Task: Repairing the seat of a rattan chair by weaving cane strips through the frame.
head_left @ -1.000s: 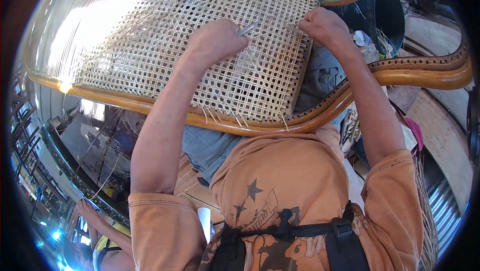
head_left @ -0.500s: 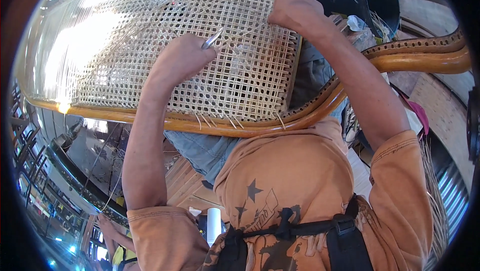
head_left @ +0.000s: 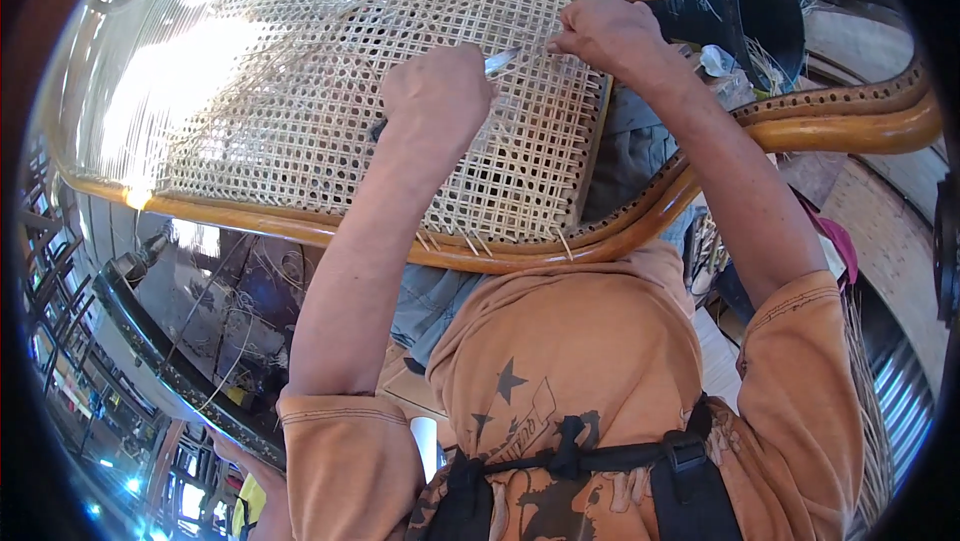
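Note:
A woven cane panel [head_left: 500, 171] with open holes is set in a curved, varnished wooden frame [head_left: 500, 259] that lies across my lap. Over the weave, my left hand [head_left: 440, 91] is closed round a pointed metal tool [head_left: 503, 60]. The shiny tip points right, and a dark handle end shows behind my palm. My right hand [head_left: 612, 33] is near the panel's right edge, its thumb and fingers pinched together. What they hold, if anything, is too small to make out. Several loose cane ends stick out along the panel's near edge.
A dark bucket [head_left: 765, 11] with cane scraps stands at the far right. The frame's curved arm [head_left: 840, 129], drilled with holes, reaches out to the right. A black curved rim [head_left: 180, 366] is at the lower left, with part of another person [head_left: 262, 501] beyond it.
My left hand has moved right and slightly away from me with the pointed tool, closer to my right hand. The right hand has shifted slightly right, its fingers still pinched.

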Tool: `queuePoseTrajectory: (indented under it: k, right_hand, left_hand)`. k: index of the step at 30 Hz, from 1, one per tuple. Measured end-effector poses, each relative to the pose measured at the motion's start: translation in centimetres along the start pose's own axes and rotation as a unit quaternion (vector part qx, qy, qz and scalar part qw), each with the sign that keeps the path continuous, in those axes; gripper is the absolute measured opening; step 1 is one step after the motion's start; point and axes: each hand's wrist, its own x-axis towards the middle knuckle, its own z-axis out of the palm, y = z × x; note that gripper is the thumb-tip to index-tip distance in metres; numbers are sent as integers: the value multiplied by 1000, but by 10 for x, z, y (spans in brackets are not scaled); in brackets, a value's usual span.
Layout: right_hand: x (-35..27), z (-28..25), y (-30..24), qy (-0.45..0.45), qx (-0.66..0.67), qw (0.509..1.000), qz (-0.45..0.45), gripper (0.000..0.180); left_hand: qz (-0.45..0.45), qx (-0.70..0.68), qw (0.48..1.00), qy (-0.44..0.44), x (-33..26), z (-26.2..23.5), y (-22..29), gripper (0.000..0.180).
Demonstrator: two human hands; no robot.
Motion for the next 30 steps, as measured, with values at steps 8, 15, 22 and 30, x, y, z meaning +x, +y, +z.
queuePoseTrajectory:
  k: [8, 15, 22, 30]
  right_hand:
    - [3, 9, 6, 26, -5, 999, -37, 24]
    - [1, 0, -3, -18, 13, 1000, 17, 24]
    - [-7, -6, 1, 2, 18, 1000, 22, 21]
    - [-4, -1, 11, 18, 45, 998, 38, 22]
  left_hand:
    - [15, 17, 998, 52, 1, 5, 10, 23]
    - [-23, 9, 1000, 7, 5, -7, 20, 23]
    - [-74, 3, 996, -57, 36, -6, 30, 26]
    - [-90, -4, 993, -75, 43, -7, 34, 28]
